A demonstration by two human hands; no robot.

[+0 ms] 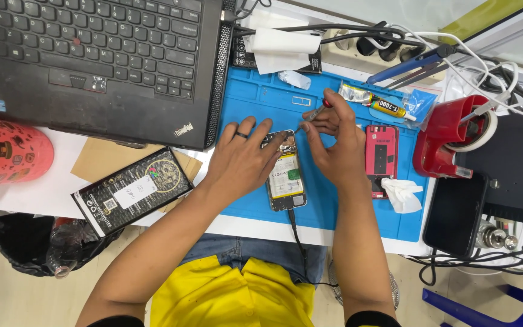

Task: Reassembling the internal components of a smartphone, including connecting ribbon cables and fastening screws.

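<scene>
An opened smartphone [287,180] with its back off lies on a blue work mat [255,97], a cable running from its lower end. My left hand [241,158], a dark ring on one finger, rests on the phone's left edge and holds it steady. My right hand [333,144] grips a small screwdriver [313,115] with a red cap. The screwdriver's tip points down at the phone's top end.
A black laptop [92,54] fills the upper left. A dark flat box [133,189] lies at the left, a red phone back cover [381,154] and crumpled tissue [402,194] at the right. Glue tube [388,108], red tape dispenser [449,136], dark phone [455,212] and cables crowd the right side.
</scene>
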